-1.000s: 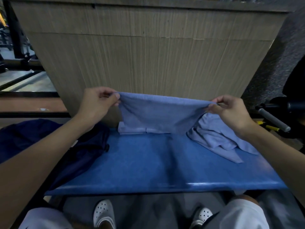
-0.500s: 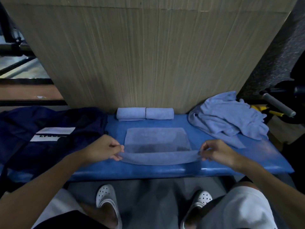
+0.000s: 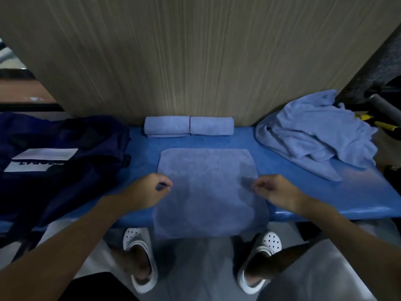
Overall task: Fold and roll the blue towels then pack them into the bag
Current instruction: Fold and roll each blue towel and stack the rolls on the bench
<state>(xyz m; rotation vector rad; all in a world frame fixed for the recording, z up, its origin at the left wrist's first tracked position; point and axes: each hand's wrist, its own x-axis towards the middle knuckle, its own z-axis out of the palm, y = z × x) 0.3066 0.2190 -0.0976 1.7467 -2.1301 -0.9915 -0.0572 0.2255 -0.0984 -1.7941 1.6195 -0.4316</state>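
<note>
Spread flat in the middle of the blue bench [image 3: 325,198], one blue towel [image 3: 208,187], far edge square to the wooden panel [image 3: 195,61], near edge hanging off the near lip of the bench; presumably laid out this way to give a smooth sheet for the first fold

Left hand [image 3: 149,192] at the towel's left edge, right hand [image 3: 277,192] at its right edge, level with each other, fingers of both curled in toward the cloth. Too blurred to say whether pinching the edges or holding nothing. Set symmetrically, most likely to take both sides at once and keep the fold straight

Parked against the panel at the far side, two rolled towels [image 3: 167,126], end to end and touching, clear of the working area and seemingly ready for packing. Heaped loose at the far right, the unfolded towels [image 3: 314,135], within easy reach of the right hand

At the left, slumped over the bench end, the dark navy bag [image 3: 86,170] with a white label [image 3: 43,158] facing up. Mouth not visible, nothing light blue seen inside, so packing judged not yet begun
</note>
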